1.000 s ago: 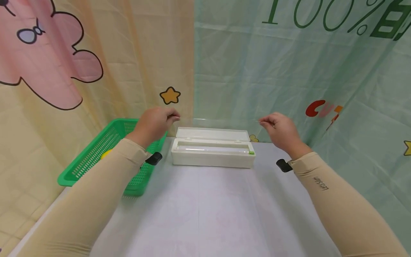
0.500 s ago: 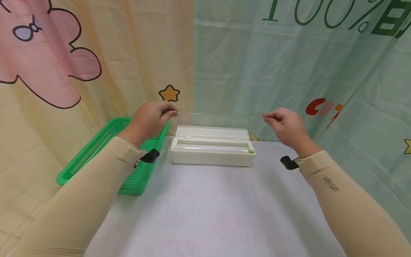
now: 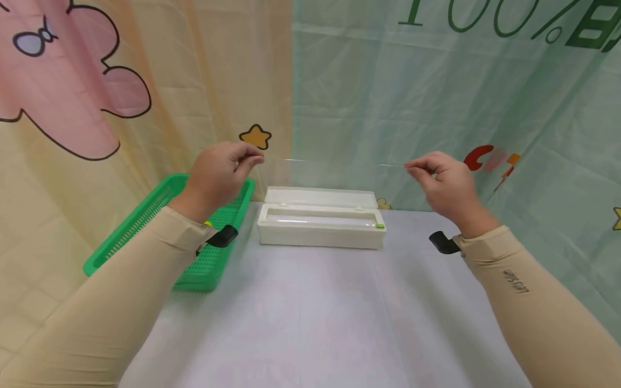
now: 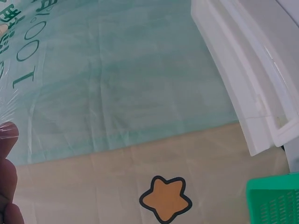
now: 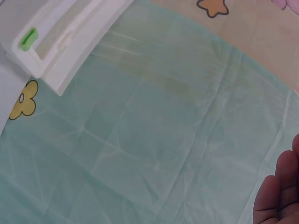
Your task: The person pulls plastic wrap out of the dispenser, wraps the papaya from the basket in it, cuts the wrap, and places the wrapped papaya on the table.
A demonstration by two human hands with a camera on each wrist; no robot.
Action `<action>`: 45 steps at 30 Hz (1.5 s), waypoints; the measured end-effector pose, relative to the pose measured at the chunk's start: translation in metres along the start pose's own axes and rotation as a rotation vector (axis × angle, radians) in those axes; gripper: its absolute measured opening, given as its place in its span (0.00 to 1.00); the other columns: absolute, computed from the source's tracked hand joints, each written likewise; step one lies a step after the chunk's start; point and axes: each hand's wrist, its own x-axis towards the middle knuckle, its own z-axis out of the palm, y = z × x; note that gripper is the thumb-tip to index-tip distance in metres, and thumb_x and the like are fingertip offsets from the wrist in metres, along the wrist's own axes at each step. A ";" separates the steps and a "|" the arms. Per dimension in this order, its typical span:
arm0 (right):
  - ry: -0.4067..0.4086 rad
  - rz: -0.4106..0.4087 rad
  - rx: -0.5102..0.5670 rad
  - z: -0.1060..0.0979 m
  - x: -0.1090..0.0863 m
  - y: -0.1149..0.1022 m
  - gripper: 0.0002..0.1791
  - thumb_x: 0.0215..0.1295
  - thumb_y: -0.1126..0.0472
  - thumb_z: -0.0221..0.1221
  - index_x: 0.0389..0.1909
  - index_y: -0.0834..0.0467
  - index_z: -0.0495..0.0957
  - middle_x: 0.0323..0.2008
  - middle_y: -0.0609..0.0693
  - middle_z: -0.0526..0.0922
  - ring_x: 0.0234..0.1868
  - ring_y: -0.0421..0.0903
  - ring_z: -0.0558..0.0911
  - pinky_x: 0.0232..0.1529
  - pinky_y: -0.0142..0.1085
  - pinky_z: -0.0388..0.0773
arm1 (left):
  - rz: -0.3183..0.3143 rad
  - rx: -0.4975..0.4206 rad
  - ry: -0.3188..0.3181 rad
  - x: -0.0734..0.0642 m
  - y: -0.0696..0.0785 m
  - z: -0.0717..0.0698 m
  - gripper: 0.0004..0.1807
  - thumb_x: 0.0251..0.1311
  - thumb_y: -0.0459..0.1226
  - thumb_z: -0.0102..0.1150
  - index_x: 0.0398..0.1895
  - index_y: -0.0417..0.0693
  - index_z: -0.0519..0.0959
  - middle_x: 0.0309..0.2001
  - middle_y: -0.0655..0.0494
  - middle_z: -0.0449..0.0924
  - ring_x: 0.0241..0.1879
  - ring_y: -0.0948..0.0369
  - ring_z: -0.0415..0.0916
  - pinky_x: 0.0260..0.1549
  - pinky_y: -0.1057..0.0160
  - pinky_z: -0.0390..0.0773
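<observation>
A sheet of clear plastic wrap [image 3: 335, 175] stretches between my hands, its top edge a thin bright line in the head view. My left hand [image 3: 218, 172] pinches the left corner with thumb and fingers. At the right corner, my right hand [image 3: 446, 186] pinches the edge the same way. Below the sheet sits a white wrap dispenser [image 3: 321, 235] with its lid [image 3: 320, 197] tipped back; the clear-topped slot faces up. A green slide cutter [image 3: 380, 226] is at the slot's right end. In the left wrist view, the wrap [image 4: 8, 105] gathers in creases at my fingertips [image 4: 7, 133].
A green plastic basket [image 3: 206, 283] stands left of the dispenser, partly behind my left forearm, with a bit of something yellow [image 3: 208, 223] in it. A white-covered table [image 3: 315, 318] lies in front. A printed curtain [image 3: 349, 81] hangs close behind the dispenser.
Both hands have risen and moved slightly apart, drawing the sheet's top edge higher above the dispenser. The dispenser and basket have stayed in place.
</observation>
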 end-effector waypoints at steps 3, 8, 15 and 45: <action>0.036 -0.010 0.010 -0.003 0.001 -0.002 0.08 0.74 0.62 0.64 0.46 0.58 0.90 0.43 0.47 0.85 0.35 0.25 0.73 0.31 0.22 0.67 | 0.049 0.004 0.065 0.001 0.003 -0.002 0.09 0.72 0.38 0.65 0.44 0.41 0.89 0.37 0.47 0.90 0.30 0.54 0.76 0.31 0.59 0.73; 0.085 -0.013 0.027 -0.010 0.002 -0.010 0.06 0.73 0.62 0.66 0.43 0.58 0.91 0.38 0.27 0.79 0.35 0.25 0.74 0.31 0.22 0.67 | 0.110 -0.014 0.151 0.003 0.006 -0.006 0.08 0.70 0.36 0.67 0.42 0.38 0.89 0.35 0.46 0.89 0.27 0.54 0.73 0.29 0.60 0.69; 0.115 -0.027 0.036 -0.020 0.003 -0.020 0.06 0.73 0.63 0.66 0.41 0.60 0.91 0.36 0.18 0.76 0.35 0.26 0.75 0.33 0.22 0.68 | 0.142 -0.040 0.211 0.007 0.010 -0.013 0.08 0.69 0.36 0.67 0.40 0.39 0.89 0.34 0.45 0.90 0.27 0.55 0.71 0.30 0.63 0.66; 0.251 -0.121 0.342 -0.040 0.001 -0.037 0.05 0.68 0.73 0.65 0.38 0.66 0.89 0.34 0.38 0.88 0.30 0.35 0.77 0.33 0.25 0.73 | 0.248 -0.234 0.415 0.007 0.034 -0.031 0.07 0.64 0.30 0.70 0.35 0.29 0.86 0.31 0.40 0.88 0.32 0.74 0.75 0.35 0.77 0.70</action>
